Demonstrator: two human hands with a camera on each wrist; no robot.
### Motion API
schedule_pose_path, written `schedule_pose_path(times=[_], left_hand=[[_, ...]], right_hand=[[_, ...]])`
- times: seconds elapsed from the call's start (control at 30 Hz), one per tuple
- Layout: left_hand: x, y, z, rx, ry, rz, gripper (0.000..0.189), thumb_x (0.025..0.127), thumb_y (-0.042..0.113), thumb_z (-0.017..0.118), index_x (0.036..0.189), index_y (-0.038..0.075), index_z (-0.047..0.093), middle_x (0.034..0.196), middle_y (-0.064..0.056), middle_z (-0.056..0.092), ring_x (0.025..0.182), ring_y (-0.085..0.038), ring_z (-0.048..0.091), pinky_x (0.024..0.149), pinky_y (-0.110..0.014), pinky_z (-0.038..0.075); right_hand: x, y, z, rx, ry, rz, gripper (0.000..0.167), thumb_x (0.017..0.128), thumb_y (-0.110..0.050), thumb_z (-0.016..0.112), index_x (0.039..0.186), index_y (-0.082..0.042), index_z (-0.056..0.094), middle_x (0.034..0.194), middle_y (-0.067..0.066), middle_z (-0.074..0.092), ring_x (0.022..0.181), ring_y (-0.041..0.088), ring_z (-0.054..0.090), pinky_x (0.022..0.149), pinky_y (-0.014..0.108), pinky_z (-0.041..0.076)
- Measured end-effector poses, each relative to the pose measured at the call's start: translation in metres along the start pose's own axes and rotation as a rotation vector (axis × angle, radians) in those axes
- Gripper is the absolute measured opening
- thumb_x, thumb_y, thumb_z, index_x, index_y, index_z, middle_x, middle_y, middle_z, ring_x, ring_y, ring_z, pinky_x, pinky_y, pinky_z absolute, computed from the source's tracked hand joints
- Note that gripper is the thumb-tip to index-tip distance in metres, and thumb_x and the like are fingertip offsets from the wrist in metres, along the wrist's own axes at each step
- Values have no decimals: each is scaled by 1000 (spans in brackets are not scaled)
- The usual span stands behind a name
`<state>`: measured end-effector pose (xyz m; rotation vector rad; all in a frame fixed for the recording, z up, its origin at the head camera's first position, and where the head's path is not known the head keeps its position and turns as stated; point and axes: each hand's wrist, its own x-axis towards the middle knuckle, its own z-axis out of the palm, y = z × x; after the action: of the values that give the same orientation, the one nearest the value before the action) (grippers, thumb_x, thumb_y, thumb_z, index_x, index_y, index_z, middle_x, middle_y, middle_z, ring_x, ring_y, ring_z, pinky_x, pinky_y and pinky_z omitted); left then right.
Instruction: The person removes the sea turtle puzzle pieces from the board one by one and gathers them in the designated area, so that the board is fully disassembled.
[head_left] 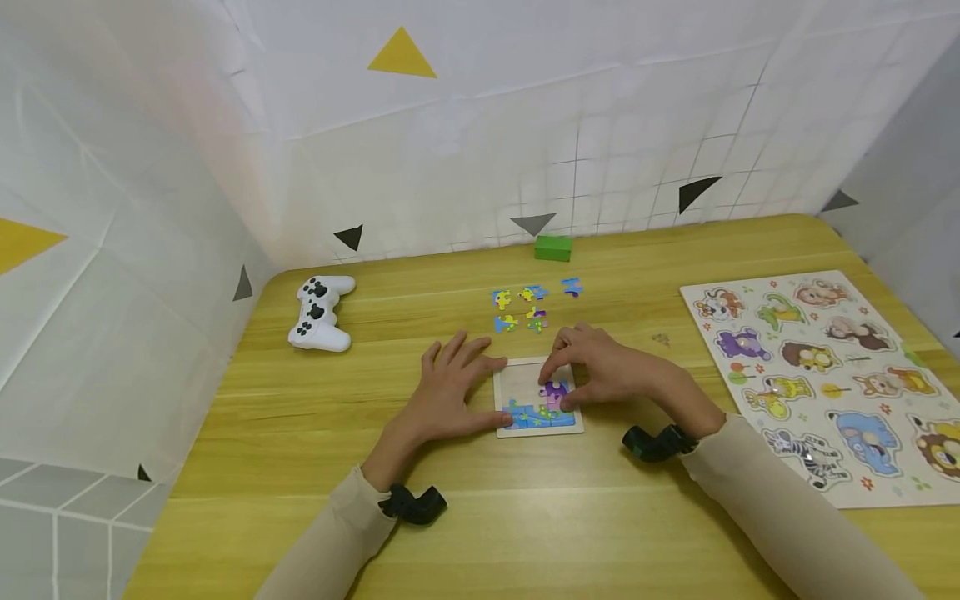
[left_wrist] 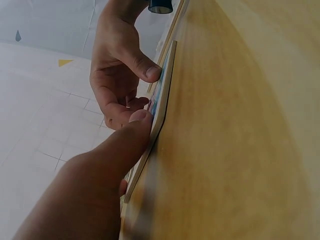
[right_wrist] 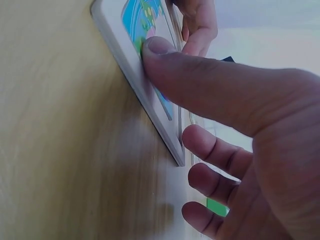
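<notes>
A small jigsaw tray [head_left: 540,432] with a pale wooden rim lies on the table; blue pieces [head_left: 528,417] fill its lower row. At its right side, my right hand [head_left: 603,362] has thumb and index finger on opposite sides of a purple puzzle piece [head_left: 555,390], pinching it inside the tray. My left hand [head_left: 453,392] spreads its fingers at the tray's left side. Its thumb [left_wrist: 137,120] presses on the tray's near left corner, and a fingertip touches near the far left corner. The right thumb [right_wrist: 165,55] hides part of the pieces in the right wrist view.
Several loose puzzle pieces [head_left: 527,293] lie beyond the tray, before a green block [head_left: 552,248]. A white game controller [head_left: 318,313] is at the far left. A large animal puzzle board [head_left: 810,383] covers the right. White cloth [head_left: 465,167] hangs behind the table.
</notes>
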<state>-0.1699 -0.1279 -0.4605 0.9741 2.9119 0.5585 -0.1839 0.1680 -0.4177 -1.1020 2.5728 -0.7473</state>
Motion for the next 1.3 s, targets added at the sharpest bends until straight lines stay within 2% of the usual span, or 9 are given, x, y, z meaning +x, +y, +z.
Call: schedule_pose_path(times=[0.37, 0.6, 1.03, 1.3], left_hand=[[1, 1, -1, 7, -12, -11, 81, 80, 79, 62, 148, 37, 50, 166, 3, 30, 159, -35, 11, 121, -65, 6], [0, 1, -1, -1, -7, -4, 81, 80, 78, 64, 147, 36, 51, 166, 2, 31, 159, -35, 12, 120, -66, 6], [0, 0, 1, 17, 2, 3, 81, 80, 78, 63, 147, 36, 51, 166, 3, 31, 159, -35, 12, 120, -66, 7], [0, 0, 0, 16, -4, -2, 81, 80, 79, 62, 148, 37, 50, 166, 3, 30, 159, -35, 11, 120, -66, 7]], right_hand=[[0, 0, 1, 51, -16, -34, 32, 81, -23, 86, 110, -26, 72, 97, -7, 65, 94, 17, 48, 82, 33, 35], [0, -1, 0, 81, -46, -16, 32, 84, -20, 84, 113, -25, 71, 99, -9, 67, 94, 16, 50, 83, 33, 38], [1, -2, -2, 16, -62, 21, 33, 85, -24, 83, 117, -22, 76, 100, -11, 65, 93, 13, 52, 83, 31, 44], [1, -5, -3, 35, -63, 45, 30, 86, -23, 83, 115, -22, 77, 101, -8, 63, 93, 14, 52, 84, 32, 46]])
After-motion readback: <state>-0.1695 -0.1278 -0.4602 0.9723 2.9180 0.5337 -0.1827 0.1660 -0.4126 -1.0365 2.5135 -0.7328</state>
